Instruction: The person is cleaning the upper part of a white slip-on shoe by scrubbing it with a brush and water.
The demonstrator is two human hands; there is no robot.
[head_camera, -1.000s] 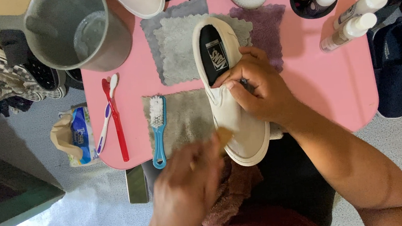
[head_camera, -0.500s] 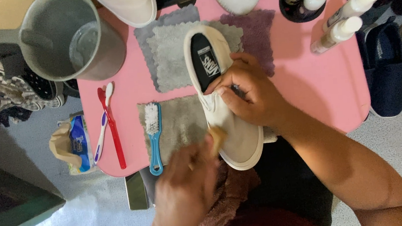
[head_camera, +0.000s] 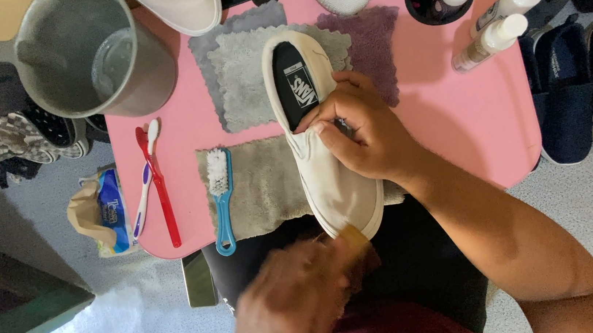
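Left hand motion-blurred, its grip unreadable; right hand covers shoe midsection; upper shoes cropped by frame edge

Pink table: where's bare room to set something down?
Bare pink on the table right of the shoe, below the bottles. A narrower strip lies between toothbrushes and cloths. The top edge is crowded.
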